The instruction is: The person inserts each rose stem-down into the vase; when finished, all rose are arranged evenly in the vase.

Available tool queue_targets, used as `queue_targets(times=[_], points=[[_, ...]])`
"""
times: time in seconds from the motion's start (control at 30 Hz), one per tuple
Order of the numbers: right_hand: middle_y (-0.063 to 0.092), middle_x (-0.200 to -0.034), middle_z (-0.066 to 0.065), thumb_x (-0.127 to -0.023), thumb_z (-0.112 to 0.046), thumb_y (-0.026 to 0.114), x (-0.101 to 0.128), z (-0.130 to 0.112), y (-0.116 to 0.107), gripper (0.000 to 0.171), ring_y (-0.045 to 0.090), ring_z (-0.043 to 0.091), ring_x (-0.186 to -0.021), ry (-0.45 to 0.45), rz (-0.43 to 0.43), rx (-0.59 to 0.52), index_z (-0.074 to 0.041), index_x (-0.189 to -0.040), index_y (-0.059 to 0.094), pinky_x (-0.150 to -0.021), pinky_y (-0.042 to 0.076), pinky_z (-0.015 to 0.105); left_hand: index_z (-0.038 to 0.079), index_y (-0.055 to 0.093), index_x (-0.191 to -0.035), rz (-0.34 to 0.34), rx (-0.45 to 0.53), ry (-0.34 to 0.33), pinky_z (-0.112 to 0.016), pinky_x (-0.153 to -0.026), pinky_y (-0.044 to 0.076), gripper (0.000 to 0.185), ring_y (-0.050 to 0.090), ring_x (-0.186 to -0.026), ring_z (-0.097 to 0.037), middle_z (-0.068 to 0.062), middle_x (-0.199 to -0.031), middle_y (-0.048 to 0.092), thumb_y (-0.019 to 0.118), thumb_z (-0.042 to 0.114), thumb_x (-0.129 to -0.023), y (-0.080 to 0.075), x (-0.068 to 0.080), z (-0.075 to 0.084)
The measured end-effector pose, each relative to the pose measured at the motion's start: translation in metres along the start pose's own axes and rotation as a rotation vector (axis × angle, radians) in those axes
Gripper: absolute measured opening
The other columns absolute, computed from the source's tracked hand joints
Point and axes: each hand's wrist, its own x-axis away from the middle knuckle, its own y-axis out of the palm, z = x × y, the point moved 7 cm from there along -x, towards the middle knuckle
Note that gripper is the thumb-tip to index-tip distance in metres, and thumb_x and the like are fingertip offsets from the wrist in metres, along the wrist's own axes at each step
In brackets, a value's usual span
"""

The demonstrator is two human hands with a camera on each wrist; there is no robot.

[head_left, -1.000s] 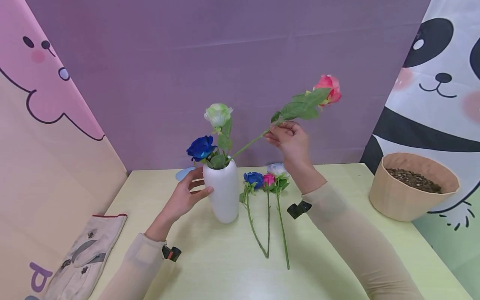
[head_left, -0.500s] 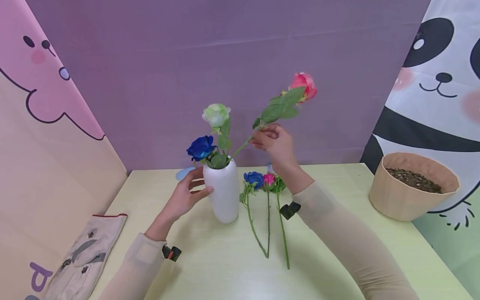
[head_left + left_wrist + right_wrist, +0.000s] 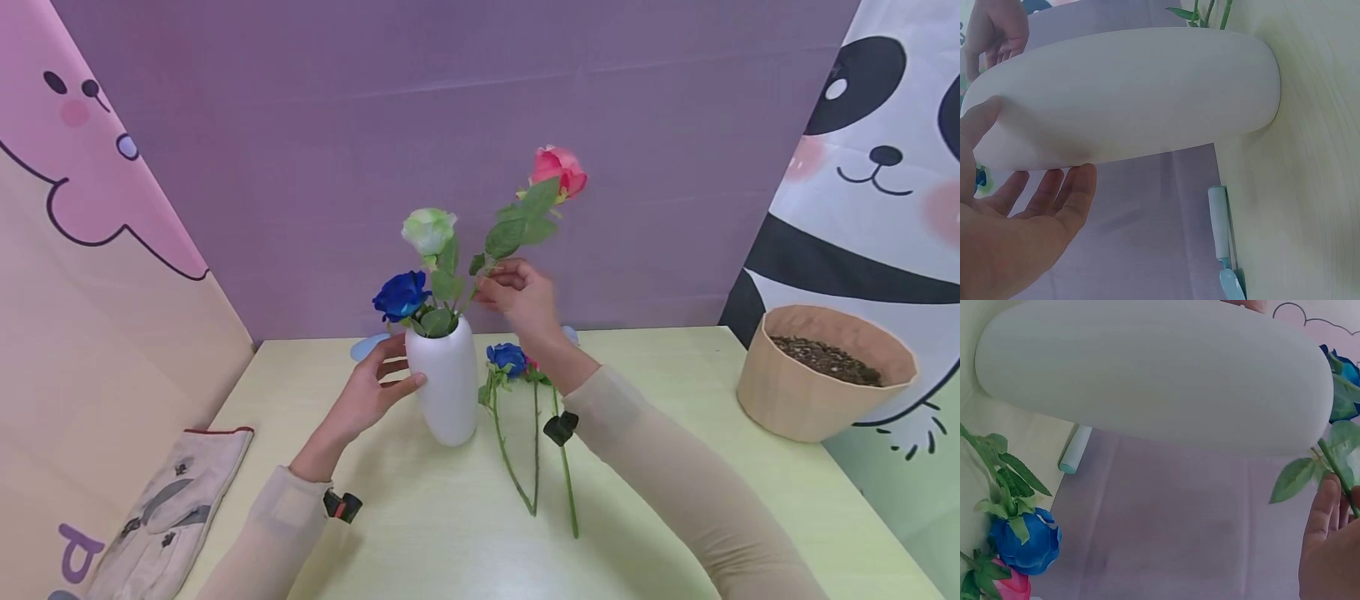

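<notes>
A white vase (image 3: 447, 381) stands upright on the yellow-green table (image 3: 420, 533). It holds a blue rose (image 3: 402, 295) and a pale green-white rose (image 3: 428, 229). My left hand (image 3: 369, 392) holds the vase's left side, thumb and fingers laid round it (image 3: 1054, 187). My right hand (image 3: 516, 293) pinches the stem of a pink rose (image 3: 557, 169) just above the vase mouth; the stem's lower end is in the vase. The stem (image 3: 1340, 475) runs past my right fingers (image 3: 1322, 512) in the right wrist view.
Three loose flowers (image 3: 517, 367) lie on the table right of the vase, stems toward me. A tan pot of soil (image 3: 825, 379) stands at the far right. A work glove (image 3: 168, 508) lies at the left edge. A pale blue tool (image 3: 1222, 247) lies behind the vase.
My right hand has moved left and down toward the vase, sliding the pink rose's stem deeper in and standing it more upright. The left hand has kept still on the vase.
</notes>
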Motion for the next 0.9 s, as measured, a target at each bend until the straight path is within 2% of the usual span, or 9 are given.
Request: queue_targets(times=[0.2,0.27,0.43,0.67,0.8,0.9], points=[[0.067,-0.092,0.001,-0.095,-0.019,0.069,-0.002,0.001,0.004,0.021,0.073,0.014,-0.076,-0.027,0.008,0.023,-0.005,-0.108,0.060,-0.079,0.063,0.032,0.020,0.036,-0.151,-0.003,-0.005,-0.001,-0.052,-0.104,0.052,0.072,0.051,-0.136,-0.035,-0.010,-0.150,0.045,0.073,0.034,-0.092,0.001,-0.002,0.000],[0.068,-0.093,0.001,-0.095,-0.021,0.070,-0.003,0.001,0.006,0.021,0.073,0.014,-0.076,-0.035,0.003,0.030,-0.006,-0.107,0.061,-0.078,0.063,0.032,0.020,0.036,-0.151,-0.002,-0.004,-0.001,-0.053,-0.104,0.052,0.072,0.051,-0.136,-0.035,-0.010,-0.150,0.045,0.073,0.035,-0.092,0.001,-0.002,0.000],[0.070,-0.095,0.002,-0.093,-0.021,0.072,-0.004,0.008,0.012,0.022,0.073,0.013,-0.078,-0.024,-0.024,0.065,-0.005,-0.107,0.066,-0.087,0.061,0.043,0.021,0.036,-0.151,-0.002,-0.002,-0.003,-0.053,-0.104,0.052,0.072,0.051,-0.136,-0.035,-0.009,-0.150,0.046,0.074,0.035,-0.091,0.001,-0.003,-0.001],[0.071,-0.100,0.009,-0.095,-0.018,0.069,-0.002,0.012,0.021,0.023,0.073,0.014,-0.081,-0.017,-0.078,0.097,-0.001,-0.110,0.067,-0.081,0.063,0.036,0.021,0.037,-0.150,-0.003,-0.002,-0.010,-0.053,-0.105,0.051,0.071,0.051,-0.136,-0.035,-0.008,-0.150,0.045,0.074,0.036,-0.091,0.002,-0.003,-0.002],[0.071,-0.099,0.007,-0.095,-0.019,0.069,-0.002,0.012,0.021,0.023,0.072,0.013,-0.080,-0.019,-0.072,0.093,-0.002,-0.110,0.066,-0.078,0.063,0.033,0.021,0.037,-0.150,-0.002,-0.004,-0.006,-0.053,-0.104,0.051,0.071,0.051,-0.136,-0.035,-0.008,-0.150,0.045,0.074,0.036,-0.091,0.002,-0.003,-0.002],[0.071,-0.099,0.007,-0.096,-0.018,0.068,-0.002,0.012,0.020,0.021,0.071,0.012,-0.078,-0.024,-0.060,0.132,-0.004,-0.111,0.067,-0.077,0.063,0.033,0.021,0.037,-0.150,0.000,-0.004,-0.002,-0.053,-0.104,0.051,0.071,0.051,-0.136,-0.036,-0.009,-0.149,0.046,0.074,0.035,-0.091,0.001,-0.003,-0.002]])
